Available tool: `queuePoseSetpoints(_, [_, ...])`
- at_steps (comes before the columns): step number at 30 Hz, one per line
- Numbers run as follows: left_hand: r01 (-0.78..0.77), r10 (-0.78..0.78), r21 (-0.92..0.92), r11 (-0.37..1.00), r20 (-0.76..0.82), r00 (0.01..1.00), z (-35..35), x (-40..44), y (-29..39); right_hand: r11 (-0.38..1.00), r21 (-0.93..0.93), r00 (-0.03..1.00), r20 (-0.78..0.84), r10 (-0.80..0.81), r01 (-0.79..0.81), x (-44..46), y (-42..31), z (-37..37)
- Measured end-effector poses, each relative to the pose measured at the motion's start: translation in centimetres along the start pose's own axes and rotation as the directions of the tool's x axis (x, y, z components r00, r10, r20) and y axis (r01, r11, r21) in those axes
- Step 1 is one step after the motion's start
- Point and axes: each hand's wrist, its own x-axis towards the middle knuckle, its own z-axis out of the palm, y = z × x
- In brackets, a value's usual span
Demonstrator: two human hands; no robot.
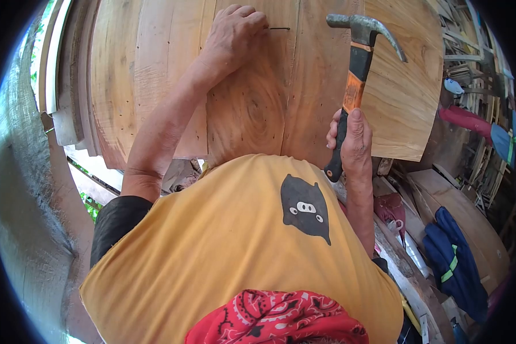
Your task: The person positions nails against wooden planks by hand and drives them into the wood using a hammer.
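Note:
A claw hammer (354, 86) with a black and orange handle is in my right hand (354, 140), its fingers wrapped round the lower grip and its metal head raised over the wooden boards. My left hand (238, 28) rests on the wooden panel (246, 109) near its top edge, fingers curled under. A dark nail (280, 28) lies or sticks out just right of those knuckles; its near end is hidden by the hand. Whatever those fingers hold, if anything, cannot be seen.
A weathered trunk or post (28, 229) stands at the left. At the lower right are a dark blue cloth (456, 258) with a green stripe and a maroon cloth (390, 209). Wood strips (470, 74) are piled at the far right.

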Motion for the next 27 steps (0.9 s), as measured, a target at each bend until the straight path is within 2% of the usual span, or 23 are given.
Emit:
queuePoseSetpoints(5, [-0.005, 0.005, -0.006, 1.000, 0.001, 1.000, 0.6, -0.1, -0.4, 0.989, -0.012, 0.989, 0.010, -0.146, 0.146, 0.0, -4.1, 0.3])
queuePoseSetpoints(9, [-0.004, 0.004, 0.008, 1.000, -0.008, 1.000, 0.8, -0.2, -0.3, 0.940, 0.031, 0.939, -0.053, -0.339, 0.341, -0.3, -6.0, 1.2])
queuePoseSetpoints(10, [-0.006, 0.006, 0.019, 1.000, -0.016, 1.000, 0.8, -0.2, -0.4, 0.932, -0.160, 0.944, -0.003, -0.329, 0.324, 1.2, -3.6, 0.5])
queuePoseSetpoints(11, [-0.018, 0.018, 0.016, 1.000, -0.005, 1.000, 0.8, -0.3, -0.4, 0.887, -0.346, 0.950, 0.043, -0.310, 0.305, 3.1, -0.2, -0.9])
queuePoseSetpoints(12, [-0.030, 0.030, 0.015, 0.999, 0.003, 1.000, 0.8, -0.3, -0.3, 0.804, -0.521, 0.955, 0.085, -0.285, 0.286, 3.7, 0.1, -0.8])
queuePoseSetpoints(14, [-0.057, 0.057, 0.032, 0.998, 0.005, 0.998, 0.6, -0.1, -0.5, 0.860, -0.488, 0.988, 0.096, -0.119, 0.151, 3.3, 0.0, -0.4])
queuePoseSetpoints(16, [-0.069, 0.070, 0.062, 0.996, -0.004, 0.998, 0.8, -0.1, -0.7, 0.949, -0.315, 0.999, 0.043, -0.011, 0.024, 2.0, -3.4, 0.3])
queuePoseSetpoints(19, [-0.059, 0.058, 0.056, 0.997, 0.025, 0.998, 1.1, -0.2, -0.6, 0.962, -0.090, 0.965, -0.041, -0.261, 0.257, 0.5, -6.8, 1.0])
queuePoseSetpoints(22, [-0.012, 0.013, 0.078, 0.997, -0.011, 1.000, 1.2, -0.4, -0.5, 0.905, -0.009, 0.903, -0.063, -0.426, 0.426, 0.9, -5.9, 1.1])
queuePoseSetpoints(23, [-0.022, 0.023, 0.083, 0.996, -0.004, 1.000, 1.1, -0.2, -0.7, 0.906, -0.126, 0.911, -0.033, -0.412, 0.405, 1.3, -4.2, 1.0])
queuePoseSetpoints(26, [-0.012, 0.010, 0.067, 0.998, 0.023, 1.000, 1.3, -0.5, -0.5, 0.847, -0.506, 0.984, 0.147, -0.100, 0.162, 4.0, 2.1, -0.5])
queuePoseSetpoints(27, [0.023, -0.024, 0.053, 0.998, 0.022, 0.999, 1.4, -0.5, -0.5, 0.900, -0.416, 0.990, 0.103, -0.094, 0.129, 3.6, 1.2, -0.3])
